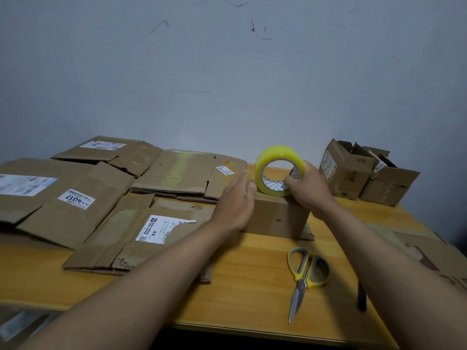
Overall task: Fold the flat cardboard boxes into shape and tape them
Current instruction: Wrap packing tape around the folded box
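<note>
A small folded cardboard box point(278, 218) stands on the wooden table point(252, 286), a little right of centre. My left hand point(235, 200) lies flat with straight fingers against the box's left side and top edge. A roll of yellowish clear tape point(267, 157) stands on edge on top of the box. My right hand point(308, 188) grips the roll's right side, thumb through the core. Several flat cardboard boxes point(141, 231) with white shipping labels lie spread over the left half of the table.
Scissors point(305, 276) with grey and yellow handles lie on the table in front of the box. Two folded boxes point(353, 173) with open flaps stand at the back right by the wall. A dark pen-like object point(361, 296) lies at the right front. More cardboard point(434, 251) lies at the far right.
</note>
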